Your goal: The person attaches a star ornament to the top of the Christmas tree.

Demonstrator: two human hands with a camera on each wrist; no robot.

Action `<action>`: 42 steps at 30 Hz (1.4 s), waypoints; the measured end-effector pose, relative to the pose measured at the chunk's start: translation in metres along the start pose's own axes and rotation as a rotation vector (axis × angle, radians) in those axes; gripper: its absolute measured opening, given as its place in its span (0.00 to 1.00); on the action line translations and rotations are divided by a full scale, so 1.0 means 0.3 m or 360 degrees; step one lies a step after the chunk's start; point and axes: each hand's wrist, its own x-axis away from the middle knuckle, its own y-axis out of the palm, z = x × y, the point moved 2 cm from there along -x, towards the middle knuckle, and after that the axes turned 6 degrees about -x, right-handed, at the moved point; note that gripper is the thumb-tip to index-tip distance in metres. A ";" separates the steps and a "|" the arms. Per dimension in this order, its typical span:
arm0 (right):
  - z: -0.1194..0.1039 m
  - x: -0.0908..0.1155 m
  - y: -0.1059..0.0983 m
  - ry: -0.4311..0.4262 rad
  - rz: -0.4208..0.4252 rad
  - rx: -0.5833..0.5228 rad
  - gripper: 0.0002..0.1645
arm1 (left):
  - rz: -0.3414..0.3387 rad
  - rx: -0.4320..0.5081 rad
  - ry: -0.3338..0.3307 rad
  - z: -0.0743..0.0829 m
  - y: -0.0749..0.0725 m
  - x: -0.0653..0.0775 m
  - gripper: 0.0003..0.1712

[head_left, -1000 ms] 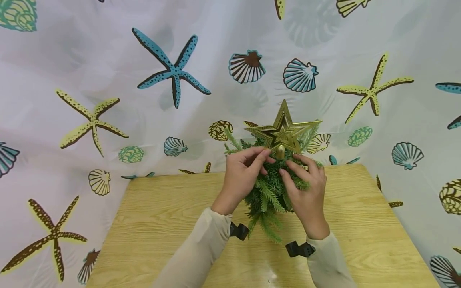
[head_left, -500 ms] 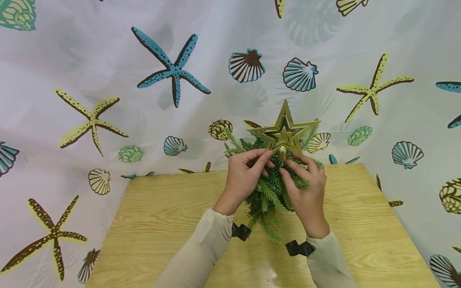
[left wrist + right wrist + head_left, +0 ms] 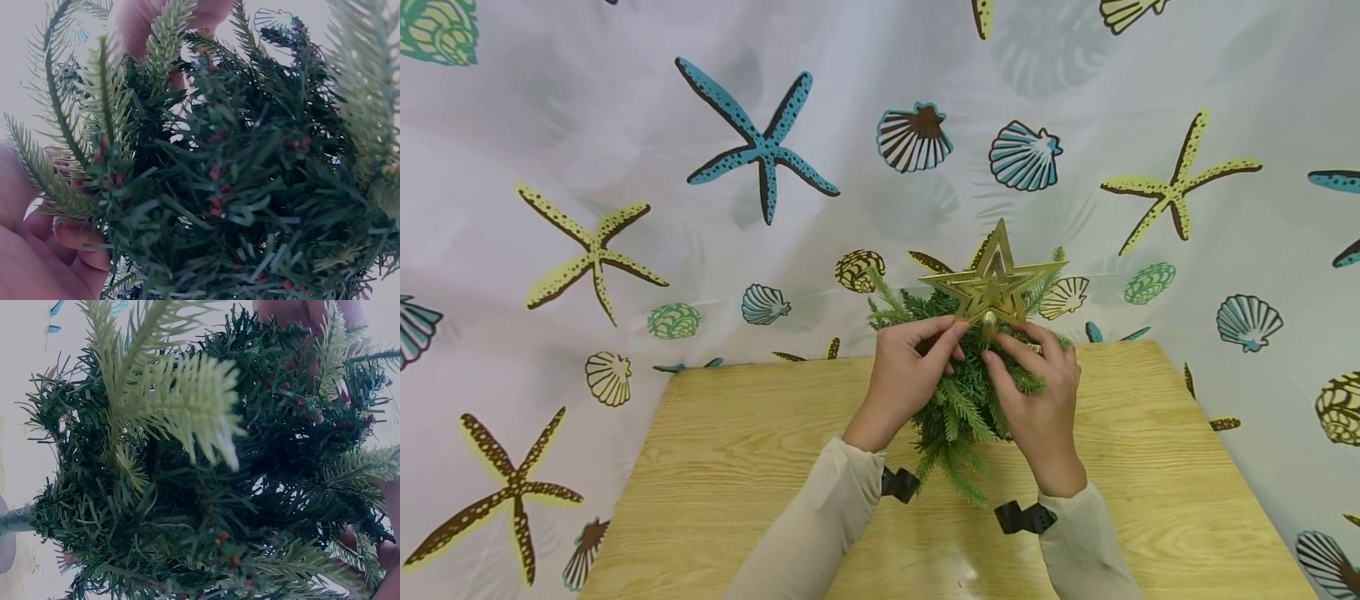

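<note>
A gold star tree topper (image 3: 996,283) with a rounded socket at its base sits over the top of a small artificial Christmas tree (image 3: 962,400). My left hand (image 3: 913,358) pinches the star's lower left point between thumb and index finger. On the other side, my right hand (image 3: 1037,375) has its thumb and fingers curled around the treetop just below the socket. Dense green needles (image 3: 231,162) with small reddish bits fill the left wrist view and hide much of the fingers. The right wrist view shows the tree (image 3: 187,487) from the side, with the star out of sight.
The tree stands toward the back of a light wooden table (image 3: 737,450). Behind the table hangs a white curtain (image 3: 865,50) printed with starfish and shells. Black wrist-worn devices (image 3: 1026,518) hang below both sleeves.
The star has shifted slightly right, and its top point now sits lower, tilted back. My left hand has moved a little down with it; the right hand has stayed nearly still.
</note>
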 end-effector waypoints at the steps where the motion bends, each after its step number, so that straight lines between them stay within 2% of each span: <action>1: 0.000 0.000 0.000 0.0001 0.0001 0.0004 0.13 | -0.0001 -0.0014 0.0002 0.001 -0.001 0.001 0.13; 15: -0.009 0.006 0.006 0.0019 0.0010 0.0005 0.13 | -0.0006 -0.0174 0.0026 -0.002 -0.008 0.016 0.12; 22: -0.008 0.007 0.006 0.0025 -0.0007 0.0020 0.13 | -0.0007 -0.0306 0.0085 -0.003 -0.012 0.020 0.11; 31: -0.009 0.007 0.006 -0.0008 -0.0024 0.0029 0.14 | -0.0032 -0.0562 0.0217 0.003 -0.022 0.010 0.11; 35: -0.010 0.007 0.001 -0.0032 -0.0049 0.0046 0.15 | -0.0058 -0.0557 0.0163 0.004 -0.022 0.007 0.11; 39: -0.005 0.008 -0.017 -0.0062 -0.0149 0.0089 0.19 | -0.0071 -0.0436 0.0037 0.005 -0.018 0.008 0.11; 42: -0.008 0.005 -0.032 -0.0093 -0.0218 0.0119 0.21 | -0.0066 -0.0375 0.0002 0.006 -0.018 0.005 0.11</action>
